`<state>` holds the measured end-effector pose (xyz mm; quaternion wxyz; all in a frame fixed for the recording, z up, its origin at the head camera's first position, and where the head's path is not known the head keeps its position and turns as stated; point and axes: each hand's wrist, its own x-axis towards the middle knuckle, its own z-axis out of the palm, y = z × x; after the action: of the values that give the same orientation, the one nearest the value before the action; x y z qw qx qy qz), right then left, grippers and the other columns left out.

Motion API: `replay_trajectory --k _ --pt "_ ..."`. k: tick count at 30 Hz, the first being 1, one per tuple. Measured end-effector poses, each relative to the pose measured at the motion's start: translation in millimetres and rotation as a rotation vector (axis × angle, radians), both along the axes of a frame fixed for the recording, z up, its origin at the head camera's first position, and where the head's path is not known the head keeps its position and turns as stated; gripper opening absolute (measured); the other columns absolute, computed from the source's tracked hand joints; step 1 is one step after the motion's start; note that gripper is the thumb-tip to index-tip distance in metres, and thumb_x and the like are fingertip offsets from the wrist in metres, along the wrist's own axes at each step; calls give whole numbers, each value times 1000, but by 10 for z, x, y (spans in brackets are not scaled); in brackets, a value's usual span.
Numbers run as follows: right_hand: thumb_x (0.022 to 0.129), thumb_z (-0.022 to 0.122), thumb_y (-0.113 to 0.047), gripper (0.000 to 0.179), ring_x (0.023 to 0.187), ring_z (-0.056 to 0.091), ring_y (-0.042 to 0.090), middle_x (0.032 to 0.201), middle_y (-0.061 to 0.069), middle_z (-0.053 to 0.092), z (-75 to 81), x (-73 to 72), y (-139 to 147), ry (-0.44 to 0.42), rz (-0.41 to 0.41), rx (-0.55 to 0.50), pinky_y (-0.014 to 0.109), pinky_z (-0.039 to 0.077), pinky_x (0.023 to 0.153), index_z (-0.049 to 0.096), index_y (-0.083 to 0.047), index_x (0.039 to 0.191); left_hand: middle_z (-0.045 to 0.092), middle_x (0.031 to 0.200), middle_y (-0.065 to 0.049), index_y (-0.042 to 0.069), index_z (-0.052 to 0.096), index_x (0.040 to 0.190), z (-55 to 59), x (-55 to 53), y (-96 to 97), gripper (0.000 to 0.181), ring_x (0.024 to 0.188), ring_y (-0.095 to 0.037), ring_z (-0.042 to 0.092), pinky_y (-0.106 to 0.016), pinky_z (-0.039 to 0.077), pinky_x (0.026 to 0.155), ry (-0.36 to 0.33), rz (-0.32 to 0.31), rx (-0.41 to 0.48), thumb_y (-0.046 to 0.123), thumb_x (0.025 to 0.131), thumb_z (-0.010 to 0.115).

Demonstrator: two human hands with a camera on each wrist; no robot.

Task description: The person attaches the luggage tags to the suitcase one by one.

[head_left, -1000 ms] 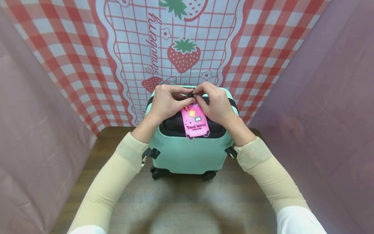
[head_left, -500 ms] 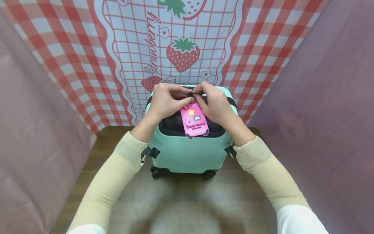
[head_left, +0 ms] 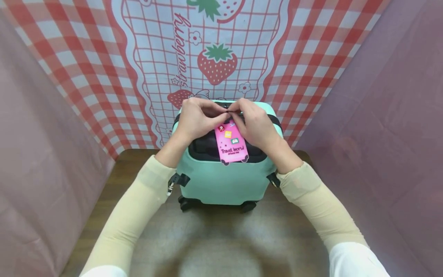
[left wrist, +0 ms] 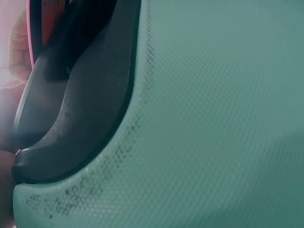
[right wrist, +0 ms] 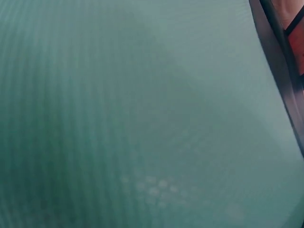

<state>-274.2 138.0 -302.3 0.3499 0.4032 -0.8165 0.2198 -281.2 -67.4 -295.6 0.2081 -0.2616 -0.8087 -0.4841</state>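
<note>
A mint-green suitcase (head_left: 223, 184) stands upright, with a pink luggage tag (head_left: 232, 148) reading "Travel World" lying over its black top handle panel (head_left: 204, 148). My left hand (head_left: 194, 120) and right hand (head_left: 257, 121) meet above the tag. Between thumb and index finger, each one pinches the tag's small black strap (head_left: 227, 120), mostly hidden by the fingertips. The left wrist view is filled by the suitcase's textured shell (left wrist: 213, 118) and dark panel, with part of a hand at the left edge. In the right wrist view the green shell (right wrist: 142, 109) covers nearly everything.
Under the suitcase, black wheels (head_left: 187, 203) touch a brown wooden surface (head_left: 114, 184). A red checked strawberry cloth (head_left: 152, 38) hangs close behind. Pinkish curtains (head_left: 45, 154) flank both sides. Black straps are on my wrists.
Both hands stay in nearly the same place. Their fingertips have drawn together, so less of the black strap shows between them. The tag has barely shifted.
</note>
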Motion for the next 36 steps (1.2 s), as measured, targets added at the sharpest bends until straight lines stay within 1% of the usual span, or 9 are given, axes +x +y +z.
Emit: replay_trajectory --k 8,11,15,18,22,26,29,32,36 --pt "101 70 -4 13 93 72 33 99 20 68 0 3 -13 122 -40 81 43 63 87 61 5 106 84 88 -9 8 87 95 37 10 45 19 81 -20 82 -32 65 73 -31 52 -25 23 84 90" --pt "102 69 -3 12 91 72 33 97 20 67 2 5 -21 142 -50 95 44 64 85 60 5 106 84 87 -9 8 87 94 52 5 49 20 81 -19 82 -32 65 73 -57 68 -36 25 83 90" --pt "101 69 -2 15 93 75 34 99 21 70 -4 16 -16 94 -44 46 45 64 87 57 4 107 84 89 -8 10 88 95 59 1 45 19 83 -18 82 -33 65 75 -103 72 -58 26 83 91" --pt "100 70 -3 17 94 77 33 100 20 73 -6 19 -1 48 -25 -16 46 64 88 57 4 108 84 91 -8 11 88 97 50 -6 43 19 86 -18 82 -34 65 78 -114 54 -67 26 85 90" --pt "98 72 -4 19 94 76 31 102 19 74 -3 -5 29 -8 15 -52 46 64 89 60 3 110 84 93 -8 10 87 100 24 -13 44 19 86 -19 82 -35 65 80 -84 29 -70 24 87 87" --pt "98 73 -6 14 94 75 29 102 17 75 15 -38 49 -48 39 -80 45 63 91 67 3 108 84 94 -9 7 86 101 2 -12 48 21 87 -20 82 -36 66 81 -51 5 -65 22 86 86" --pt "98 72 -5 11 93 74 28 100 16 74 42 -54 39 -73 43 -90 44 62 89 68 1 106 84 96 -9 7 85 103 -1 -5 43 26 89 -20 82 -35 66 83 -64 -2 -66 24 84 89" --pt "99 71 -5 11 94 72 29 100 16 72 69 -77 25 -112 59 -83 44 62 91 66 2 105 84 97 -8 7 85 104 -4 3 45 29 90 -18 82 -33 65 84 -78 9 -67 27 83 91" --pt "100 69 -3 11 97 72 30 101 17 69 87 -93 11 -144 95 -84 43 61 93 62 2 106 84 98 -8 7 85 105 -7 7 44 30 90 -18 82 -33 65 84 -76 25 -69 27 83 92"
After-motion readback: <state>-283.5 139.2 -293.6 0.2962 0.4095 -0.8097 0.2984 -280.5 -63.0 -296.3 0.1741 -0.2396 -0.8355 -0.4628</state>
